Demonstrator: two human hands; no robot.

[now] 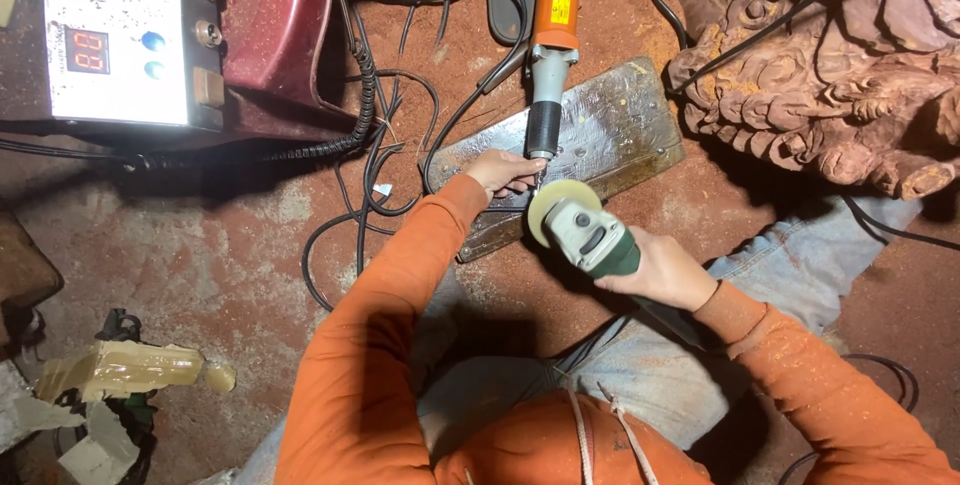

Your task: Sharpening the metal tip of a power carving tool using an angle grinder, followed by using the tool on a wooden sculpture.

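Right hand point(665, 270) wrapped around green-grey angle grinder point(590, 235), frame centre, yellowish disc point(555, 203) just beside left hand point(505, 170). Left fingers pinch tip of orange-grey straight die grinder point(548, 55), lying on worn metal plate point(610, 125). Carved reddish wood block point(820, 55) upper right.

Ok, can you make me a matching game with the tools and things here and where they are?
Things:
1. green angle grinder
2. orange die grinder
3. carved wood piece
4. control box

Places:
A. top left, on a dark red case
B. in the right hand
C. top right on the floor
D. lying on the metal plate, tip by the left hand

Pairs: 1-B, 2-D, 3-C, 4-A
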